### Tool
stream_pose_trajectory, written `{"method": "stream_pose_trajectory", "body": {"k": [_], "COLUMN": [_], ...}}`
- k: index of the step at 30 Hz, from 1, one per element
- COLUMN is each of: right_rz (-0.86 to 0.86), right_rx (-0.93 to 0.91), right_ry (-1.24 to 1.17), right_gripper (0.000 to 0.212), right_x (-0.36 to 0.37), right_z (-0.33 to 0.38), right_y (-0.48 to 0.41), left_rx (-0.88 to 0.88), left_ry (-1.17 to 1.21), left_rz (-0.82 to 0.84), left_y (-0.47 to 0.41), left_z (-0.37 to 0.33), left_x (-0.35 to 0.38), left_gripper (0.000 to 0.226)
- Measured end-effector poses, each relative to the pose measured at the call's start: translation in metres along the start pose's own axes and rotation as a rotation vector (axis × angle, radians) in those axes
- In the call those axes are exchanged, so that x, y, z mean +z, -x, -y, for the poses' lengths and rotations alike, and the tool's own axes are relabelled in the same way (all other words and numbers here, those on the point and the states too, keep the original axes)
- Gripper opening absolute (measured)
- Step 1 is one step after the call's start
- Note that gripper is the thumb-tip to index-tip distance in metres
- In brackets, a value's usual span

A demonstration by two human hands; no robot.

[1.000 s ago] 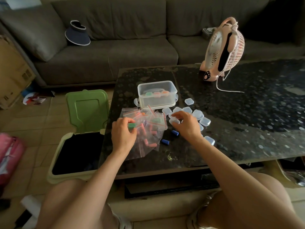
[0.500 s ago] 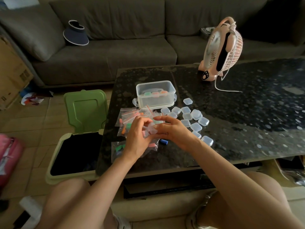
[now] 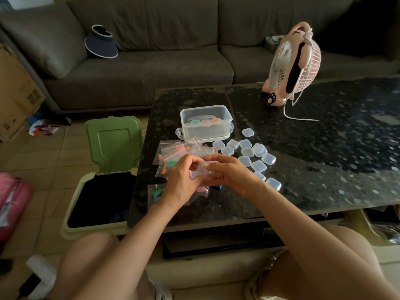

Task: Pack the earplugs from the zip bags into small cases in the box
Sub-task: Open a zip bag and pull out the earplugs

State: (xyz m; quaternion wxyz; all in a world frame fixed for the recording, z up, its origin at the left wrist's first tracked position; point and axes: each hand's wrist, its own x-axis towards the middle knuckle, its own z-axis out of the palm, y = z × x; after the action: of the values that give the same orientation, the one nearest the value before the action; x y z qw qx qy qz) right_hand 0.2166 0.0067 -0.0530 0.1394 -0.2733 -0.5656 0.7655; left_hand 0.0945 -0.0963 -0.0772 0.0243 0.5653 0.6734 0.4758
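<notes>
**One small clear plastic case (image 3: 204,167) between both hands**

Held just above the near part of the black speckled table (image 3: 313,165), over a heap of clear zip bags (image 3: 173,149) with red seals. Pinched at its left side by the curled fingers of the left hand (image 3: 181,182). Gripped at its right side by the thumb and bent fingers of the right hand (image 3: 229,176). Cannot tell whether lid up or down, or what lies inside.

In the bags, orange earplugs (image 3: 164,169) and green earplugs (image 3: 172,163). Just under the right hand, a blue earplug (image 3: 219,187) on the table.

Right of the hands, a cluster of empty clear square cases (image 3: 259,150). Beyond the bags, a clear rectangular plastic box (image 3: 205,132) holding green, pink and orange filled cases (image 3: 205,122).

Left of the table, a green-lidded bin (image 3: 113,141), lid raised. Farther back, a pink desk fan (image 3: 292,63), then a grey sofa (image 3: 151,68) with a navy visor (image 3: 101,44).
</notes>
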Motion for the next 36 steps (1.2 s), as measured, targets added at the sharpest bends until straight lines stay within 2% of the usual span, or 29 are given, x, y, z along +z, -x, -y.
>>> {"method": "stream_pose_trajectory", "body": {"k": [4,9,17,22,27,31,36], "right_rz": [-0.032,-0.058,-0.004,-0.064,-0.154,-0.206,-0.226], "right_rx": [-0.001,-0.001,0.03,0.021,-0.034,-0.107,-0.166], "right_ry": [0.042,0.095,0.042,0.109,0.188,0.196,0.322], "right_gripper": [0.024,0.031,0.028,0.03,0.029,0.029,0.029], "right_x": [0.0009,0.0007,0.0014,0.0014,0.0008,0.0021,0.0012], "right_z": [-0.0005,0.0021,0.0042,0.0024,0.0021,0.0034,0.003], "right_y": [-0.0009,-0.0009,0.0015,0.0008,0.0018,0.0012,0.0014], "left_rx": [0.022,0.045,-0.023,-0.034,-0.013,0.009,0.037], "left_ry": [-0.012,-0.059,-0.005,-0.035,-0.135,-0.173,-0.207], "left_rz": [0.004,0.017,0.007,0.029,0.06,0.11,0.126], "left_y": [0.0003,-0.0007,0.0008,0.0017,0.0029,0.003,0.0068], "left_z": [0.001,0.0017,-0.0028,0.001,0.0056,0.0031,-0.0023], "left_x": [0.0011,0.0008,-0.001,0.0002,0.0008,0.0007,0.0014], "left_gripper": [0.026,0.027,0.032,0.031,0.035,0.051,0.049]}}
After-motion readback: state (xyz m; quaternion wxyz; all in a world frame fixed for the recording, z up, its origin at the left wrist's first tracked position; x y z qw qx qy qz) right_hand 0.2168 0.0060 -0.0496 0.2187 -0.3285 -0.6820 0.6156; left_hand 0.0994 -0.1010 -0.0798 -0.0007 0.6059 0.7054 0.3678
